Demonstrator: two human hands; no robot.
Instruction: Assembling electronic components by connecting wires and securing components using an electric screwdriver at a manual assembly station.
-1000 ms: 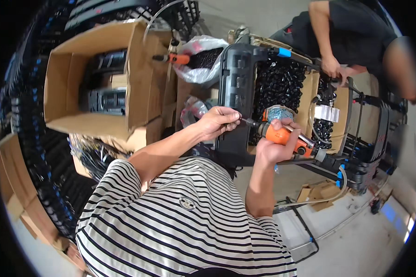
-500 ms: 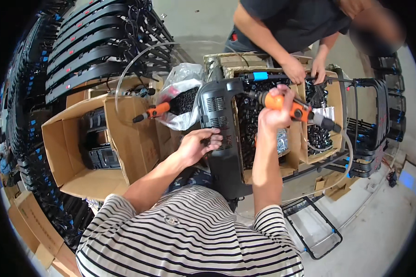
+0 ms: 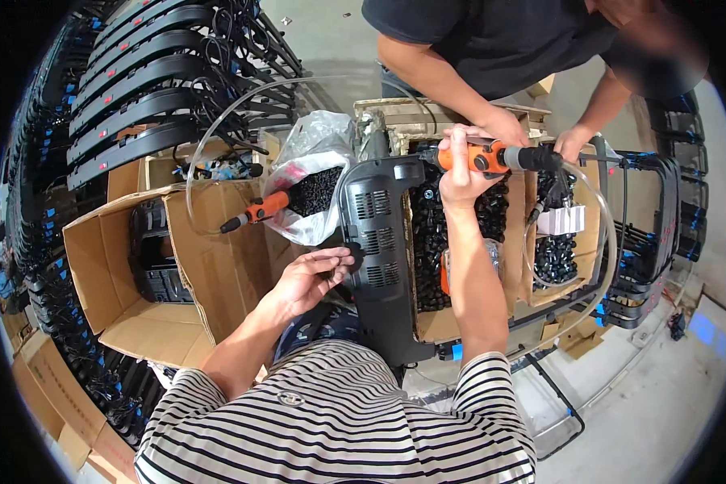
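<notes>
My right hand (image 3: 462, 173) is wrapped around an orange and black power screwdriver (image 3: 486, 156) with a clear hose at its back end. The tool lies nearly level, its front end at the upper right corner of a black slotted plastic housing (image 3: 373, 266). Close to the housing's left edge, the fingers of my left hand (image 3: 315, 278) are pinched together. Something small and dark is at those fingertips, too small to name. A second orange screwdriver (image 3: 256, 211) rests beside a plastic bag (image 3: 306, 230) of small black parts.
Cardboard boxes (image 3: 512, 242) of black parts stand right of the housing. An open carton (image 3: 125, 327) with black housings is at left. Across from me a co-worker's hands (image 3: 574, 143) reach near the hose end. Stacked black frames (image 3: 129, 113) fill the far left.
My right hand has moved up and left with the screwdriver, which is now closer to level. My left hand has shifted left and down, its fingers now pinched. The co-worker's hands have moved apart.
</notes>
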